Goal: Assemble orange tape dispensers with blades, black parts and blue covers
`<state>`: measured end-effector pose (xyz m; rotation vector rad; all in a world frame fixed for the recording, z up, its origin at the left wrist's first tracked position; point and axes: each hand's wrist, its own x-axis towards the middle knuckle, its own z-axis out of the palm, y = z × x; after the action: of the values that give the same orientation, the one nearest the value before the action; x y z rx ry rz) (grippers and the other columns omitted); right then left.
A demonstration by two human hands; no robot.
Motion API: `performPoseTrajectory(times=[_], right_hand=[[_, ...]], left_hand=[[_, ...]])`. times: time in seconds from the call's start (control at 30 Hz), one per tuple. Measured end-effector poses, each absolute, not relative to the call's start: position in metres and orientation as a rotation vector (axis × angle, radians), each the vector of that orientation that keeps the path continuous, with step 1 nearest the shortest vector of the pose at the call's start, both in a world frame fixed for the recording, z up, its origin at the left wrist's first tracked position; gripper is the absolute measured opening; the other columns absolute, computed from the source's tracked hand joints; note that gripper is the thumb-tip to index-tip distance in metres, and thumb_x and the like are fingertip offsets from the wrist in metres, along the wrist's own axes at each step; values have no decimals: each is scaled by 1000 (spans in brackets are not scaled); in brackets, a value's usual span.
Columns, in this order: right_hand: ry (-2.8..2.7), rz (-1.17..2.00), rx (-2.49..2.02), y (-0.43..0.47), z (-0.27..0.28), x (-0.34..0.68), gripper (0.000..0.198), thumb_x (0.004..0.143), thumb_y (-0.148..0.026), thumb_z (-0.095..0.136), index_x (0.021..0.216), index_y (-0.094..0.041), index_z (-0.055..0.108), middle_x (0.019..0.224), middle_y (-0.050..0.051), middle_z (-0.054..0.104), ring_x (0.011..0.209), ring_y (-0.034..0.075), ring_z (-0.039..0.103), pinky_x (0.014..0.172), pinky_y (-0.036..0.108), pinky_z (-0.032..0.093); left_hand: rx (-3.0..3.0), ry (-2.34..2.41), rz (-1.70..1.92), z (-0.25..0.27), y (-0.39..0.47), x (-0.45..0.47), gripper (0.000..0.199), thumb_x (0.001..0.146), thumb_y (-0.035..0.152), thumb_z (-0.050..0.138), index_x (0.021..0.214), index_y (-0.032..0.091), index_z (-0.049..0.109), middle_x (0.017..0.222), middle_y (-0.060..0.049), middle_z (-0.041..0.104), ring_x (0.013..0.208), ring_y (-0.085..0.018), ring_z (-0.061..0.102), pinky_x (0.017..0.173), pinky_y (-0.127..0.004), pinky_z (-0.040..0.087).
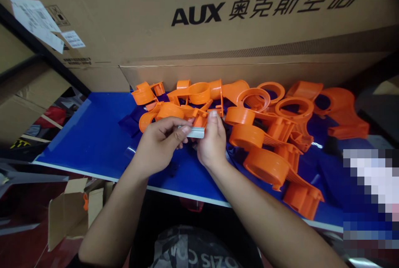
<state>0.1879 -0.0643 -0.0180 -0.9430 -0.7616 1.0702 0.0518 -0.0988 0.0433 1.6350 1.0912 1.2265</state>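
Pinching a small grey strip between left hand and right hand, fingers narrow around it, above blue board; orange plastic parts crowding three o'clock, open board toward nine o'clock edge.

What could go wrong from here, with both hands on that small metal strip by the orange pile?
The thin metal strip is pinched only by the fingertips of the left hand and right hand; it may slip onto the blue tabletop. The orange plastic parts are heaped loosely, the nearest close to the front edge, so a bump might knock it off.
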Motion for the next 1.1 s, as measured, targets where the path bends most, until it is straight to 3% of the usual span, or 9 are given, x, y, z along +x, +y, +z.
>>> performPoseTrajectory(times=[0.13,0.27,0.43,0.53,0.67,0.8,0.97,1.1], right_hand=[[-747,1105,-943,-65,-19,187,54,99,-79,54,92,-26,66,76,-2,72,59,16,65,56,30,51],[-752,1111,-906,-65,-21,186,54,98,-80,55,93,-26,66,78,-2,72,55,15,61,51,29,47],[-789,1057,-881,-65,-25,186,52,99,-77,57,88,-26,61,73,-4,62,60,14,54,58,28,46],[-787,1023,-874,-64,-28,186,51,99,-74,61,84,-26,58,75,-5,55,66,14,51,64,27,46],[-754,1037,-866,-64,-31,185,50,100,-71,60,82,-25,55,76,-6,49,68,13,46,66,27,42],[-705,1047,-892,-65,-28,184,47,99,-70,62,85,-25,58,79,-6,51,73,14,49,73,28,45],[-658,1080,-939,-70,-16,184,43,101,-65,59,88,-24,60,83,-5,59,79,15,57,80,30,50],[-678,1100,-956,-73,-12,185,39,101,-61,61,86,-25,58,79,-4,61,74,15,61,78,32,54]], left_hand=[[1683,1044,1200,36,-101,50,24,112,41,58,111,23,73,79,-1,68,66,-13,65,62,-26,57],[1942,1130,1240,30,-101,52,23,115,32,47,113,25,69,83,-1,66,73,-14,64,71,-28,57],[2327,1248,1448,26,-93,59,19,110,24,55,108,25,74,107,-6,60,103,-19,64,90,-34,58],[2433,1259,1426,22,-89,63,19,109,23,59,109,27,77,104,-4,61,98,-18,64,86,-32,56],[2582,1310,1423,14,-86,71,22,106,18,62,113,29,80,104,-2,76,89,-18,66,82,-33,52],[2692,1308,1520,6,-87,80,20,105,13,63,115,22,79,109,-5,84,92,-19,75,82,-36,53],[2705,1240,1429,10,-95,81,30,104,10,53,123,15,75,116,-11,85,104,-23,80,92,-39,58],[2562,1247,1317,21,-107,77,28,102,29,64,124,16,73,116,-11,84,108,-27,79,96,-42,60]])
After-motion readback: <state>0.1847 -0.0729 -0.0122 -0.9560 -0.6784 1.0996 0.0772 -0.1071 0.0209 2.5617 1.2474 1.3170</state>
